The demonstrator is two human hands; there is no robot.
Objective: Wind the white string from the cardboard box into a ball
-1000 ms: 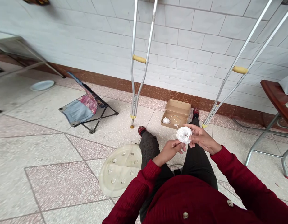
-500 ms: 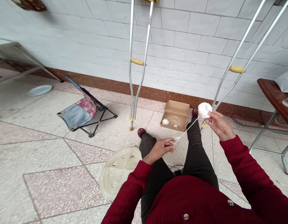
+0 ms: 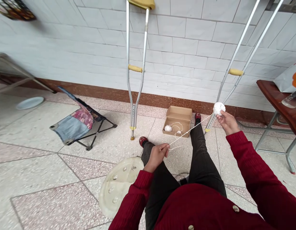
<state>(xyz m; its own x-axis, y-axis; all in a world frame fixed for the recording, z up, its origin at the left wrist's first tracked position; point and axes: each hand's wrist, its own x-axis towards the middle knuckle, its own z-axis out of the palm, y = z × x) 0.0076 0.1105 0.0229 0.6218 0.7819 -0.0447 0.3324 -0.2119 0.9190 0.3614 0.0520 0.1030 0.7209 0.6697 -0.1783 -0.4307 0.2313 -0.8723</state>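
A person in a red sweater (image 3: 198,207) sits with both legs out. The left hand (image 3: 157,156) is low, above the left knee, and its fingers (image 3: 162,150) are closed tight on a white string (image 3: 191,130). The right hand (image 3: 228,123) is up high and out to the side. Its fingers (image 3: 222,116) curl around a ball of white string (image 3: 219,108) and hold it up at the tips. The string goes tight and straight from the ball down to the left hand, and a short loose end pokes out past the left fingers.

By the left leg, a round pale plastic lid (image 3: 120,187) with small bumps lies on the floor (image 3: 30,172). Past the red shoes, an open cardboard box (image 3: 178,113) sits on the floor, with a small ball of string (image 3: 168,128) inside it.

Two metal crutches (image 3: 135,68) (image 3: 235,72) stand by the white tile wall (image 3: 174,41). To the left are a low folding chair (image 3: 83,123) and a plate (image 3: 30,103). To the right, a brown surface (image 3: 274,99) holds a white bag (image 3: 289,78) and a clear bottle (image 3: 291,99).
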